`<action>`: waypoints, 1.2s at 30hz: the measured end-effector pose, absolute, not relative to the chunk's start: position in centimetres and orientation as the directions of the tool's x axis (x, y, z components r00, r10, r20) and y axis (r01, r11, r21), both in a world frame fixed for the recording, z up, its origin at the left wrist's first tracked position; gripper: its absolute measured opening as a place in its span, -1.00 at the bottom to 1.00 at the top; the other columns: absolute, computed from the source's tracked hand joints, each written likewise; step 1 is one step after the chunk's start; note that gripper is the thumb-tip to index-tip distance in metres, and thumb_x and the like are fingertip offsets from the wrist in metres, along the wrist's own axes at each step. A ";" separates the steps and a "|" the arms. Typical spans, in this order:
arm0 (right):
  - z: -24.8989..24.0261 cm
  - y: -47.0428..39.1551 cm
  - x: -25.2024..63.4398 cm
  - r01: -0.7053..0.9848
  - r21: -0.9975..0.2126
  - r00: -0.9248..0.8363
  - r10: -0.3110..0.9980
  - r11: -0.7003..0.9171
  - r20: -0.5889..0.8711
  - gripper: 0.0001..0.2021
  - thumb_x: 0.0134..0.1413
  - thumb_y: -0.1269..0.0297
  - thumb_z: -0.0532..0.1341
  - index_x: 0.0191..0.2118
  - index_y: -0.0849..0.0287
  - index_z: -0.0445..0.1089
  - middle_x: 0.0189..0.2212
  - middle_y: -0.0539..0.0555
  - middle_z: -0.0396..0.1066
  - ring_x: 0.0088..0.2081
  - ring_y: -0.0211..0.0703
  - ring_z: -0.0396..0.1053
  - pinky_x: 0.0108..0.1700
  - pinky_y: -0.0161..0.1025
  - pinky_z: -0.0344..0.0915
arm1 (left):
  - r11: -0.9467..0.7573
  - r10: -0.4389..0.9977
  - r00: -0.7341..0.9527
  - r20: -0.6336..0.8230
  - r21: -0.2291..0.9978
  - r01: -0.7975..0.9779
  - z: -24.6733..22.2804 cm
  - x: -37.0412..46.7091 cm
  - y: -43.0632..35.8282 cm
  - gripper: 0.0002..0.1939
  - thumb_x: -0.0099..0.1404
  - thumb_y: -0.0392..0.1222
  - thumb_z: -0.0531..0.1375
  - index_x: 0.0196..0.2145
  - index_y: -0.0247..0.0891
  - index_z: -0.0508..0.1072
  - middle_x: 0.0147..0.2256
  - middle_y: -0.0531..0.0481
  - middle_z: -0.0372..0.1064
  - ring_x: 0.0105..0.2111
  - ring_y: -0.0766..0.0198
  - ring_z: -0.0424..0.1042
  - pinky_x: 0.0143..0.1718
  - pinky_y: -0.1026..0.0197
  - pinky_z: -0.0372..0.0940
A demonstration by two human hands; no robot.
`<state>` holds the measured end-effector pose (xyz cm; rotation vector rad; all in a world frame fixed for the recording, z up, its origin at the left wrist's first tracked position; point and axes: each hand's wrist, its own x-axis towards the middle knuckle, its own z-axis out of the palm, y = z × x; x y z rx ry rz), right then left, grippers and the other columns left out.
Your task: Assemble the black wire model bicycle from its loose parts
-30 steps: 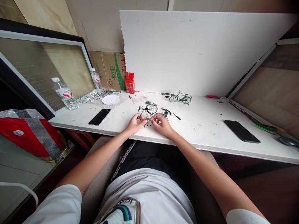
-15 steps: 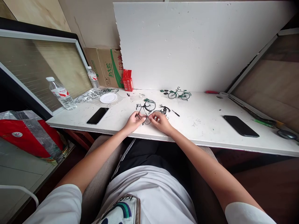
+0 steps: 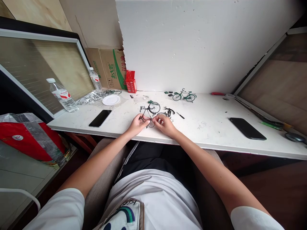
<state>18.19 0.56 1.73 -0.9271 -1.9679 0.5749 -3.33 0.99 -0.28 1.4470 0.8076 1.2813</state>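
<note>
Near the table's front edge, my left hand (image 3: 135, 126) is closed on the thin dark frame of a model bicycle (image 3: 145, 112). My right hand (image 3: 165, 126) meets it from the other side, thumb and forefinger pinched at the frame's end; whatever tiny part they grip is too small to make out. A thin ring shows below the fingertips. Just beyond the frame lies a spoked wheel (image 3: 154, 108). Black curved parts (image 3: 169, 111) lie behind my right hand, which partly hides another wheel (image 3: 163, 114). A small dark pointed tool (image 3: 180, 115) rests to their right.
A green model bicycle (image 3: 184, 96) stands at the back of the white table (image 3: 206, 127). Phones lie left (image 3: 100, 118) and right (image 3: 247, 128). A white plate (image 3: 111, 100), water bottles (image 3: 62, 95), a red box (image 3: 130, 82) and a carton (image 3: 111, 68) occupy the left side.
The view has tilted very slightly. Both hands keep nearly the same place and grip on the model bicycle frame.
</note>
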 end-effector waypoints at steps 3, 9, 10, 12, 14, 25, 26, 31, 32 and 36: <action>1.9 0.4 18.2 0.381 -0.691 -0.340 0.789 0.614 0.512 -0.72 0.38 0.05 0.23 -0.24 0.14 0.51 -0.25 0.13 0.57 -0.26 -0.09 0.47 -0.25 -0.17 0.33 | -0.276 0.931 0.214 0.297 0.953 -0.124 -0.2 -3.3 1.0 -0.53 0.20 -0.03 0.47 -0.19 -0.18 0.26 -0.09 -0.11 0.52 0.00 0.11 0.55 0.15 0.01 0.34; 1.9 0.3 18.2 0.382 -0.656 -0.307 0.759 0.651 0.574 -0.69 0.38 0.00 0.26 -0.30 0.11 0.51 -0.21 0.14 0.60 -0.18 -0.03 0.48 -0.24 -0.15 0.32 | -0.279 0.935 0.191 0.299 0.952 -0.122 -0.3 -3.3 1.1 -0.52 0.19 -0.03 0.48 -0.20 -0.17 0.26 -0.12 -0.09 0.52 -0.03 0.11 0.56 0.13 0.00 0.36; 1.9 0.3 18.2 0.387 -0.645 -0.309 0.751 0.659 0.583 -0.69 0.39 0.00 0.26 -0.29 0.11 0.51 -0.22 0.14 0.60 -0.18 -0.02 0.47 -0.24 -0.14 0.32 | -0.280 0.935 0.190 0.298 0.953 -0.120 -0.3 -3.3 1.1 -0.53 0.19 -0.03 0.47 -0.20 -0.17 0.25 -0.12 -0.09 0.53 -0.03 0.11 0.56 0.14 0.00 0.36; 1.9 0.3 18.3 0.395 -0.618 -0.320 0.732 0.680 0.601 -0.69 0.42 0.00 0.24 -0.26 0.11 0.51 -0.23 0.15 0.58 -0.17 -0.01 0.45 -0.23 -0.13 0.33 | -0.280 0.935 0.191 0.298 0.953 -0.118 -0.3 -3.3 1.1 -0.53 0.20 -0.03 0.47 -0.20 -0.18 0.25 -0.12 -0.09 0.53 -0.04 0.12 0.56 0.14 0.00 0.36; 1.9 0.4 18.3 0.400 -0.593 -0.333 0.713 0.699 0.616 -0.70 0.44 0.00 0.21 -0.22 0.11 0.51 -0.23 0.15 0.56 -0.16 -0.01 0.44 -0.21 -0.12 0.33 | -0.281 0.935 0.191 0.299 0.953 -0.114 -0.3 -3.2 1.1 -0.53 0.20 -0.03 0.47 -0.21 -0.18 0.25 -0.12 -0.09 0.53 -0.04 0.12 0.56 0.13 0.00 0.36; 1.9 0.2 18.1 0.447 -0.512 -0.374 0.673 0.734 0.639 -0.72 0.49 0.03 0.14 -0.14 0.07 0.49 -0.18 0.18 0.54 -0.09 0.08 0.39 -0.01 0.01 0.33 | -0.265 0.931 0.243 0.273 0.962 -0.068 -0.2 -3.2 0.8 -0.52 0.17 -0.03 0.49 -0.22 -0.19 0.28 -0.14 -0.09 0.51 -0.12 0.17 0.55 -0.02 0.10 0.39; 1.9 0.2 18.1 0.455 -0.514 -0.364 0.679 0.727 0.638 -0.72 0.49 0.03 0.14 -0.13 0.07 0.50 -0.18 0.18 0.54 -0.09 0.08 0.39 -0.02 0.01 0.34 | -0.263 0.931 0.244 0.273 0.962 -0.071 -0.2 -3.2 0.8 -0.52 0.17 -0.03 0.49 -0.22 -0.19 0.28 -0.13 -0.09 0.51 -0.12 0.17 0.55 -0.02 0.11 0.39; 1.9 0.2 18.1 0.494 -0.504 -0.324 0.687 0.709 0.650 -0.77 0.47 0.09 0.17 -0.14 0.08 0.50 -0.22 0.17 0.52 -0.12 0.08 0.40 -0.02 0.01 0.33 | -0.267 0.928 0.248 0.278 0.961 -0.074 -0.4 -3.2 0.9 -0.54 0.21 0.01 0.47 -0.21 -0.19 0.28 -0.12 -0.09 0.51 -0.09 0.17 0.55 0.03 0.09 0.39; 1.8 0.2 18.2 0.503 -0.501 -0.316 0.690 0.704 0.652 -0.78 0.46 0.10 0.17 -0.14 0.08 0.50 -0.22 0.17 0.52 -0.12 0.07 0.40 -0.03 0.00 0.33 | -0.267 0.928 0.250 0.277 0.961 -0.072 -0.4 -3.2 0.9 -0.54 0.22 0.03 0.46 -0.21 -0.19 0.29 -0.12 -0.08 0.51 -0.09 0.17 0.56 0.03 0.08 0.40; 1.6 0.2 18.2 0.542 -0.485 -0.294 0.695 0.687 0.656 -0.82 0.44 0.17 0.18 -0.14 0.09 0.50 -0.23 0.16 0.52 -0.16 0.04 0.40 -0.08 -0.04 0.32 | -0.245 0.925 0.281 0.256 0.967 -0.073 -0.3 -3.3 0.7 -0.48 0.17 0.02 0.51 -0.17 -0.19 0.29 -0.13 -0.09 0.51 -0.11 0.16 0.55 -0.03 0.08 0.43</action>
